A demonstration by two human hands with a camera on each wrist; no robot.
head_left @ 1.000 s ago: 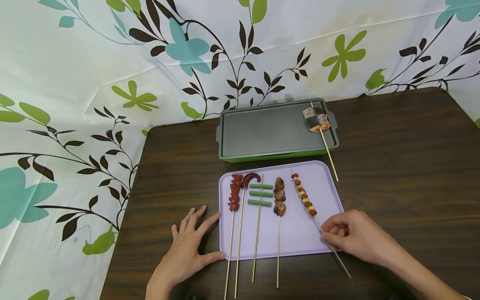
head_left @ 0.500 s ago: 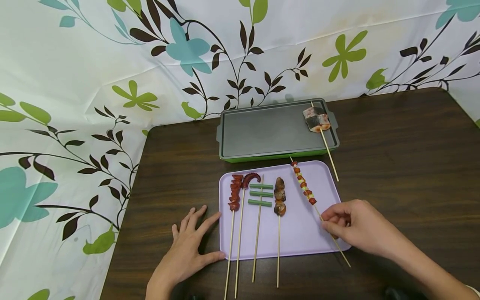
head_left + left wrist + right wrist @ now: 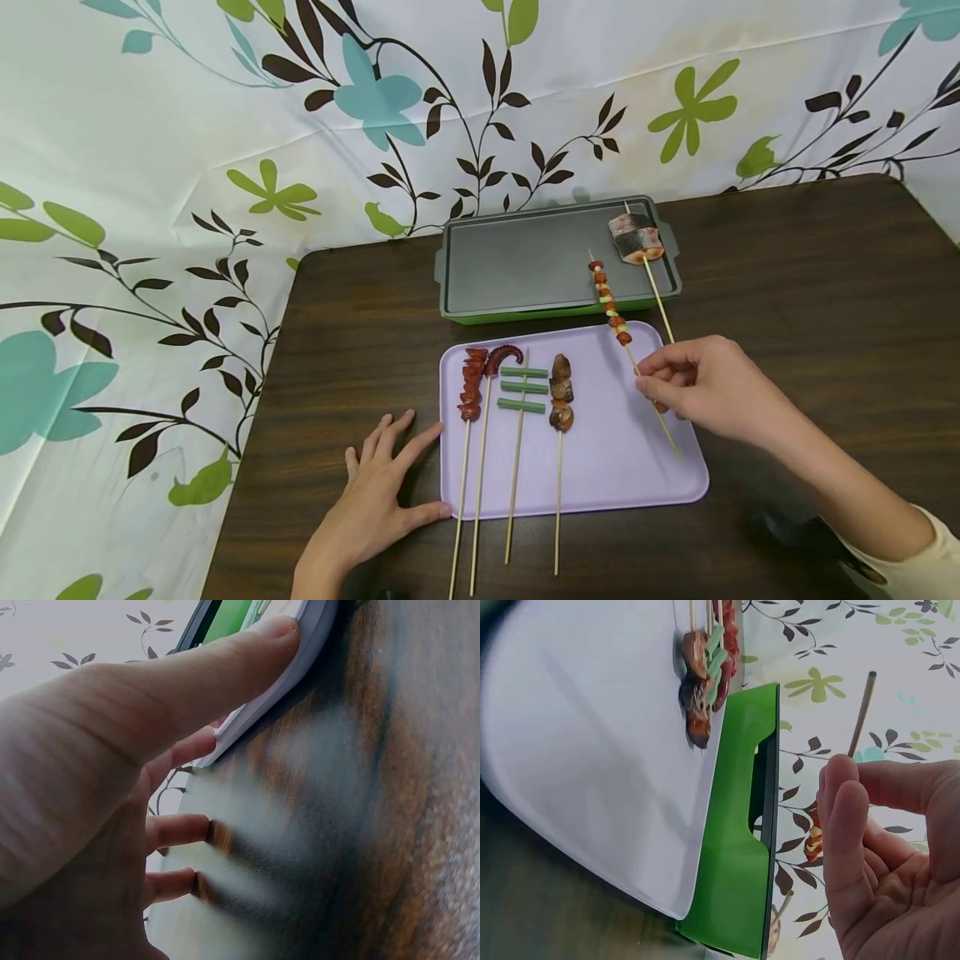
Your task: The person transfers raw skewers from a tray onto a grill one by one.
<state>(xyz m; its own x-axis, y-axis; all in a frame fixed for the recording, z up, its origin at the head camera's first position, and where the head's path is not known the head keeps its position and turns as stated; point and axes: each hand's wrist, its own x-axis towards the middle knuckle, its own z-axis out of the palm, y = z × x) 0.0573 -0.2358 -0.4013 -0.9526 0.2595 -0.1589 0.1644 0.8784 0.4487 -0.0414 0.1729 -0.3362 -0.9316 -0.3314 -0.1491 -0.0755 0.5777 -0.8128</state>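
The work is being judged as only begun: one skewer, the fish skewer (image 3: 637, 239), is being borne by the griddle (image 3: 517, 267) near its right edge, its stick jutting past the near edge, while four are being carried by the tray (image 3: 600, 467) and one is being held between the two. That one, the mixed skewer (image 3: 609, 304) of red and pale green pieces, is being pinched by its stick between thumb and fingers of the right hand (image 3: 697, 383); it is being held in the air, with the stick above the right part of the tray and the food end reaching across the griddle's near edge, not being laid down anywhere yet. Nothing is being gripped by the left hand (image 3: 382, 492), whose fingers are being kept spread on the table (image 3: 352, 325), the thumb being rested against the tray's near left corner. Along the tray, from its left edge toward the right, are being counted one red skewer (image 3: 471, 383), one tentacle skewer (image 3: 492, 364), one green skewer (image 3: 523, 387) with three bars, and one brown skewer (image 3: 561, 392) with seemingly three chunks; all four sticks are overhanging the near edge. In all, six skewers, one tray and one griddle are being counted, with four skewers apparently being left untouched; the red pieces are being bunched too closely for a sure count.
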